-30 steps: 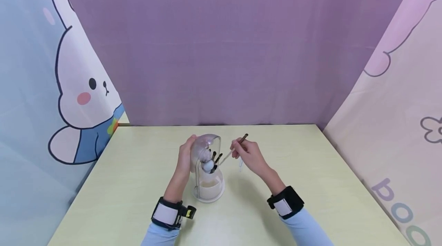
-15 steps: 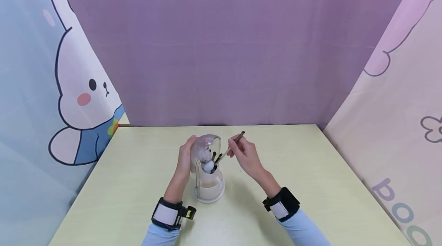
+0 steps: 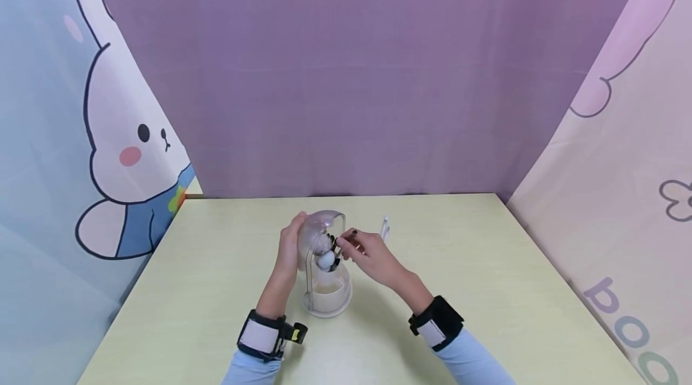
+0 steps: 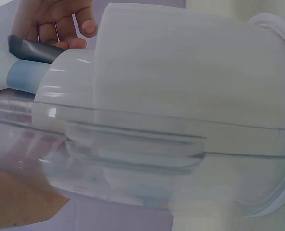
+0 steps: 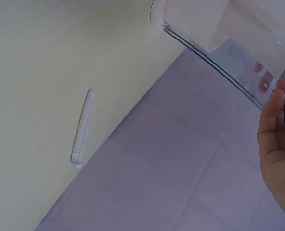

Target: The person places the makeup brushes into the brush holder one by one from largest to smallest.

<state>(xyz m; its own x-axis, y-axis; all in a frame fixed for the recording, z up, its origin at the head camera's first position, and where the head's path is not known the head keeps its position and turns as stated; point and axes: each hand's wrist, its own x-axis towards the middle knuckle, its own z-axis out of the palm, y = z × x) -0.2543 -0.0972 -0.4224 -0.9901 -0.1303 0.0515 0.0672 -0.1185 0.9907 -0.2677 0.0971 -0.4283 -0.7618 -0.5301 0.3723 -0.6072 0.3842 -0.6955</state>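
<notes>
A white makeup brush holder (image 3: 330, 298) with a clear domed cover (image 3: 324, 220) stands upright on the table, its front open toward the right. Several brushes (image 3: 327, 259) with dark and pale heads fill its inner cup. My left hand (image 3: 289, 247) holds the domed cover from the left side; its fingers are partly hidden behind it. With thumb and fingers, my right hand (image 3: 370, 256) pinches a thin makeup brush (image 3: 354, 233) at the holder's opening. The brush's lower part is hidden among the others. In the left wrist view, a blue-banded brush (image 4: 27, 76) leans out of the cup.
A slim white stick-like object (image 5: 83, 126) lies on the pale table (image 3: 216, 289), behind the right hand in the head view. A purple cloth (image 3: 346, 72) hangs along the table's back edge. Printed curtains flank both sides.
My right hand has moved left and lowered the thin brush into the holder's opening. The white stick behind it has come into fuller view. My left hand stays on the cover.
</notes>
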